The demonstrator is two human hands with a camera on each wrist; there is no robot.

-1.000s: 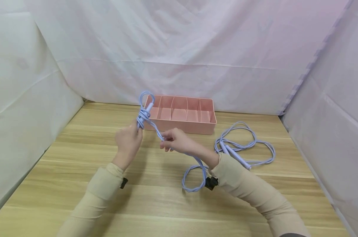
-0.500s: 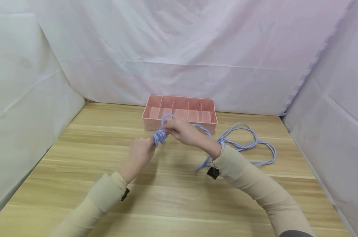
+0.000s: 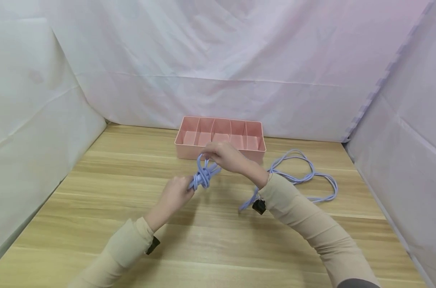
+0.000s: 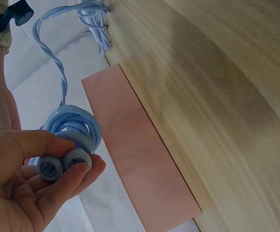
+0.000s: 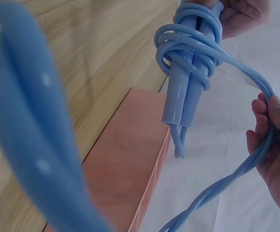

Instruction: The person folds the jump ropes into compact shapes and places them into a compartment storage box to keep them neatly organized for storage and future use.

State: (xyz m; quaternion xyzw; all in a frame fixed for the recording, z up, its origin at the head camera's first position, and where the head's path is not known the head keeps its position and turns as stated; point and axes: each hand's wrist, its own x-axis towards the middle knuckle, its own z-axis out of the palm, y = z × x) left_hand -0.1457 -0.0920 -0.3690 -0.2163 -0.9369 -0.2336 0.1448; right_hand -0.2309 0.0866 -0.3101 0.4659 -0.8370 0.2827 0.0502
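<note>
A light blue jump rope [image 3: 202, 178] has its two handles [image 5: 176, 96] side by side, with several turns of cord wound round them. My left hand [image 3: 172, 196] pinches the handle ends, whose round caps show in the left wrist view. Just beyond, my right hand [image 3: 226, 157] grips the doubled, twisted cord [image 5: 241, 169] between thumb and fingers, a little apart from the wound handles in the right wrist view. More loose cord hangs below my right wrist. A blurred loop of cord fills the near left of the right wrist view.
Behind my hands a pink divided box [image 3: 189, 152] stands by the back curtain [image 3: 218, 60]. A second blue jump rope [image 3: 311, 174] lies loosely coiled on the wooden table [image 3: 210, 248] at right, partly behind my right forearm. White cloth walls enclose both sides.
My right hand has moved up and over the handles with the cord, then slightly away from them. My left hand has shifted right and nearer, tilting the wound handles rightward.
</note>
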